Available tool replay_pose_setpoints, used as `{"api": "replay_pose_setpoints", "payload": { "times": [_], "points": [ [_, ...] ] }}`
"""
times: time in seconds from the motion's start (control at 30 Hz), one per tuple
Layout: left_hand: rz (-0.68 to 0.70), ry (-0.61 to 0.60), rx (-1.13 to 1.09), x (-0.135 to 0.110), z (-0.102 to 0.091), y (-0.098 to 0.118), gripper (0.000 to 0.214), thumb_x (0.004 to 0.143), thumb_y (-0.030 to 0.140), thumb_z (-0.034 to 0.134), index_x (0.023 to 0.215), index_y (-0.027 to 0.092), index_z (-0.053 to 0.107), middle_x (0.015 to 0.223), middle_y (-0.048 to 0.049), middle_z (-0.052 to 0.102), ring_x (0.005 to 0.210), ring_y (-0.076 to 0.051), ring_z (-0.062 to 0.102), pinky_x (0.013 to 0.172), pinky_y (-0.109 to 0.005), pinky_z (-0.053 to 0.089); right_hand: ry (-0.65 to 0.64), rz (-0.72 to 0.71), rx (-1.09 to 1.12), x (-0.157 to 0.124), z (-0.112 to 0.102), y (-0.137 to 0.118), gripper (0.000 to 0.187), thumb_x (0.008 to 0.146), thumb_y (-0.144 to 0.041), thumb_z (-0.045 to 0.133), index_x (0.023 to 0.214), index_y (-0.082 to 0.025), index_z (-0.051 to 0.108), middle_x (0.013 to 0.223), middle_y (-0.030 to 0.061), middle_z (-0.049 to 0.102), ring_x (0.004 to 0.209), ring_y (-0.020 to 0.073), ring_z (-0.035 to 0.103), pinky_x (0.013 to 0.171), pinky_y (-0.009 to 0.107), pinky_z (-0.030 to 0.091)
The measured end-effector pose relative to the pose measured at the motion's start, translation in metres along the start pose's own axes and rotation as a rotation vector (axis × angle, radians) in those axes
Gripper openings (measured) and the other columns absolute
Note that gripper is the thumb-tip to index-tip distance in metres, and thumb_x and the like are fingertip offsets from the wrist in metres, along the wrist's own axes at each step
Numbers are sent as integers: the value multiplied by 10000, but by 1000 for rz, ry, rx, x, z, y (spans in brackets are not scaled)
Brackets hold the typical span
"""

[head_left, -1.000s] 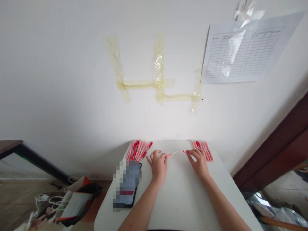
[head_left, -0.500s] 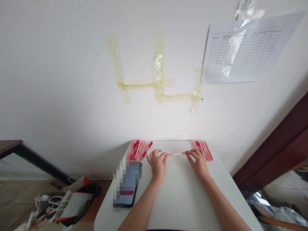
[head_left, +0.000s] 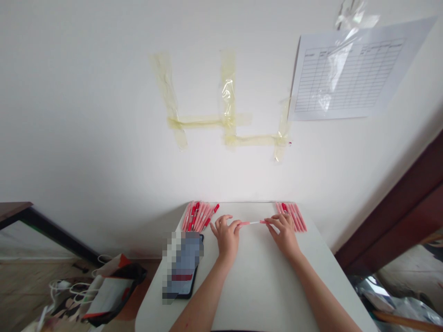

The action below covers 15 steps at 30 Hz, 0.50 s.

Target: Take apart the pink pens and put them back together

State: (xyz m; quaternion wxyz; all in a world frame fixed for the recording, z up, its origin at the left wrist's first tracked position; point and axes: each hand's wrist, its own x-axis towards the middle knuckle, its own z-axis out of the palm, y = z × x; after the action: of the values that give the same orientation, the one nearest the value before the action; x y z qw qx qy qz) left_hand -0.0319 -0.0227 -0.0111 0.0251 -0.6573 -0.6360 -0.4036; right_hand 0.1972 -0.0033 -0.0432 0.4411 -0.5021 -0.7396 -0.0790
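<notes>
My left hand [head_left: 227, 237] is closed in a pinch on the pink barrel of a pen [head_left: 245, 223], just above the white table [head_left: 258, 272]. From that barrel a thin white section runs across to a red-pink end piece [head_left: 262, 222], perhaps the pen's cap. My right hand [head_left: 286, 236] pinches this end piece between thumb and fingers. Whether the white section enters the end piece or only meets it, I cannot tell. Beyond my left hand lies a pile of pink and red pens [head_left: 199, 216]. Another row of pens [head_left: 294, 216] lies beside my right fingers.
A phone [head_left: 187, 265], partly blurred, lies at the table's left side. The white wall [head_left: 256, 175] stands at the table's back edge, with yellowed tape and a printed sheet [head_left: 346, 78] on it. Bags and cables [head_left: 104, 290] are on the floor at left.
My right hand has shifted slightly left with the end piece, and the visible white section is a little shorter. My left hand holds nearly the same place.
</notes>
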Motion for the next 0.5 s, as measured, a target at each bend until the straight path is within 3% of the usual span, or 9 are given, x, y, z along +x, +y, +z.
{"api": "replay_pose_setpoints", "payload": {
  "times": [0.3,0.5],
  "points": [
    [71,-36,1,-3,4,1,158,823,231,716,903,355,773,1164,-39,613,1201,-275,508,1149,-709,198,-59,-67,-39,5,-6,-14,216,966,-300,551,1085,-344,726,1012,58,656,1017,264,539,1031,558,374],
    [93,-92,-8,-4,4,4,155,837,240,694,921,342,775,1184,-53,607,1220,-281,493,1162,-717,169,-60,-85,-28,6,-5,-16,216,956,-291,568,1087,-353,727,1017,55,666,1004,259,554,996,528,410]
  ]
}}
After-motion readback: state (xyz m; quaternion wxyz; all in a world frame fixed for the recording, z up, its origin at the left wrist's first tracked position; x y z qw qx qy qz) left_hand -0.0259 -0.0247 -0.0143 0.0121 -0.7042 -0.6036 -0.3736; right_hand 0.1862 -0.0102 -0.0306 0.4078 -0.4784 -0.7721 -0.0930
